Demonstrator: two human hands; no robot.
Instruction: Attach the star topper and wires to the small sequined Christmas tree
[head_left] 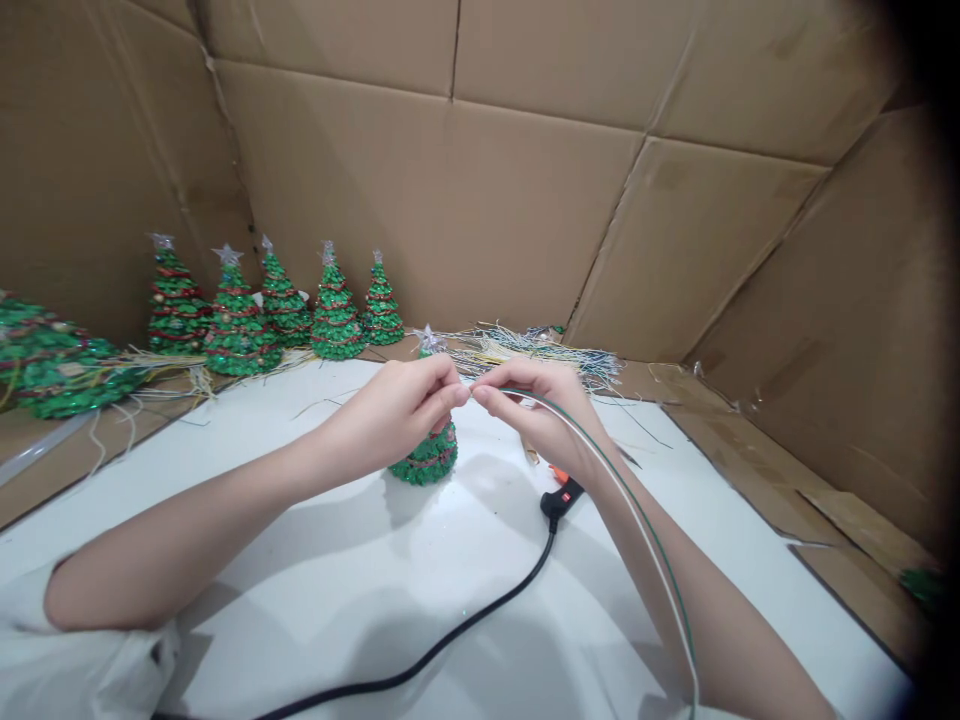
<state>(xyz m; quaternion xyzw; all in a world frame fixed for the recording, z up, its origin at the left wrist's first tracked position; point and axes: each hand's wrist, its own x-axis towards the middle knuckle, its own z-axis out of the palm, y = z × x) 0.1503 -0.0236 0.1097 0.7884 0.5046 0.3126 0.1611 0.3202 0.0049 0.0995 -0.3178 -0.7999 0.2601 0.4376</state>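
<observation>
Fingertip to fingertip, my left hand (412, 405) and my right hand (544, 410) meet above the white tabletop. Between right thumb and fingers run a green and a white wire (667, 560), which arch back over the right forearm. My left thumb and index finger pinch at the wires' tip; the fingers mostly hide it. Just behind and below the left hand stands a small green Christmas tree (424, 463) with a silver star, its middle partly covered. A black-handled tool (562, 497) with a red switch and an orange part lies under the right wrist.
A black cord (480, 612) runs from the tool toward the front edge. Several decorated trees (336, 310) stand at the back left, and another tree (64, 360) leans at far left. Loose wires (540, 355) are heaped at the back. Cardboard walls (420, 190) enclose the table.
</observation>
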